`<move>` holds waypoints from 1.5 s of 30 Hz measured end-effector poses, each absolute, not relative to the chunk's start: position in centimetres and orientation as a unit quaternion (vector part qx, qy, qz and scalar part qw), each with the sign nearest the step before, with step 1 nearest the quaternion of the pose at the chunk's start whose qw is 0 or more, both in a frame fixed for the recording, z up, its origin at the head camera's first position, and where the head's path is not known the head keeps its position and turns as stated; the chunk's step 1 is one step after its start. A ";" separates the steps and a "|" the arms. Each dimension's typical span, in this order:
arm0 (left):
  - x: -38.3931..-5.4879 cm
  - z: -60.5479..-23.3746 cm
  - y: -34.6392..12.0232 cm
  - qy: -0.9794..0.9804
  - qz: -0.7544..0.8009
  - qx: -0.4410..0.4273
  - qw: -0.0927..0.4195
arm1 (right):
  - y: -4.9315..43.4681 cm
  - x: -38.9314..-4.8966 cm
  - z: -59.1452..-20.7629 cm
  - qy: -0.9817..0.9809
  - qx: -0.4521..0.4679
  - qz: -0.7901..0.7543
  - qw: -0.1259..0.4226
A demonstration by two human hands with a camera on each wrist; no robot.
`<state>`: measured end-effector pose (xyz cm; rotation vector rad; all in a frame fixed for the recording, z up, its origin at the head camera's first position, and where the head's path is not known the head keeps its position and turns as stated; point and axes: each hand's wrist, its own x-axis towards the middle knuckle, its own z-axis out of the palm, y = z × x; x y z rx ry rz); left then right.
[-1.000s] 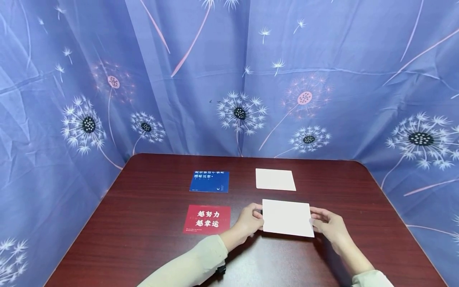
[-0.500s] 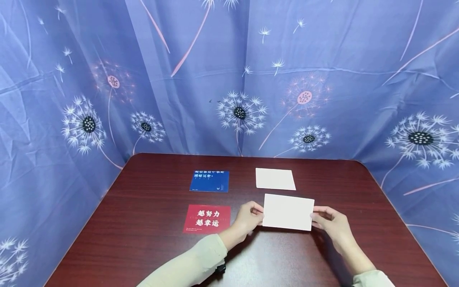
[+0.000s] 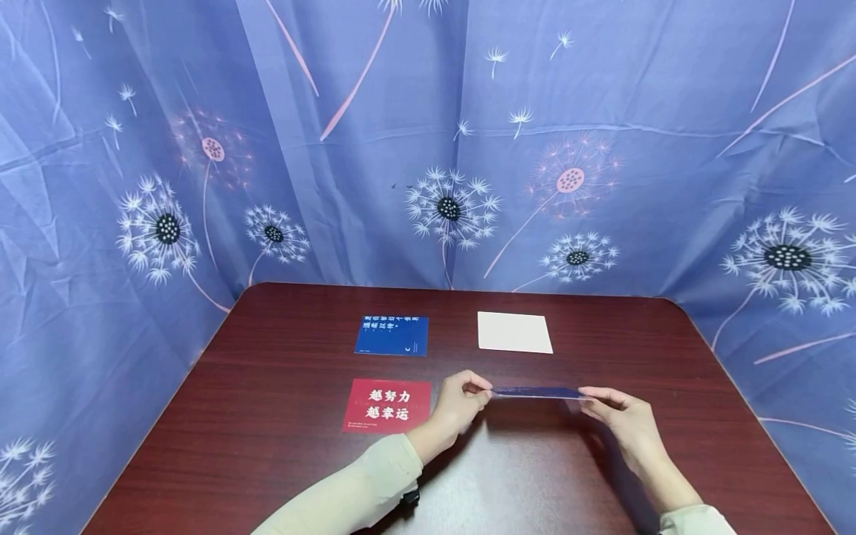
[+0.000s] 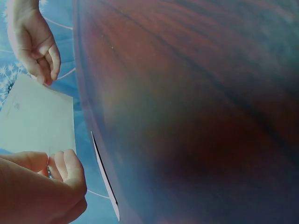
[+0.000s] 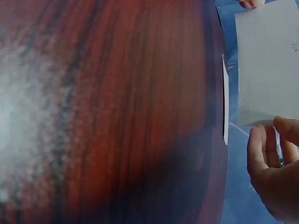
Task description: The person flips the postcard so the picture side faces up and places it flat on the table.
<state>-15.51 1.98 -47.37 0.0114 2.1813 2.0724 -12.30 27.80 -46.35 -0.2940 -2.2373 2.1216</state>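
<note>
Navy-faced card (image 3: 537,392) is held nearly edge-on above the table (image 3: 535,483), its left end pinched by the left hand (image 3: 460,405), its right end by the right hand (image 3: 631,427). It could be bowed if the ends were pushed together, or dropped if one pinch were loosened. At nine o'clock from it, "越努力 越幸运" can be read on the red card (image 3: 388,405); near ten, "温柔以待" on the blue card (image 3: 391,338); between eleven and twelve, no writing is seen on the white card (image 3: 515,332).
</note>
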 end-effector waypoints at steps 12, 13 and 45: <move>-15.4 -47.1 1.9 0.725 0.683 -0.013 0.090 | 28.2 -12.1 -46.5 -0.753 -0.117 0.648 -0.006; -15.4 -47.1 1.9 0.727 0.680 -0.014 0.094 | 28.1 -12.0 -46.6 -0.745 -0.113 0.657 -0.004; -16.2 -48.2 1.3 0.885 0.448 0.081 0.101 | 25.8 -12.6 -47.3 -0.841 -0.051 0.534 -0.072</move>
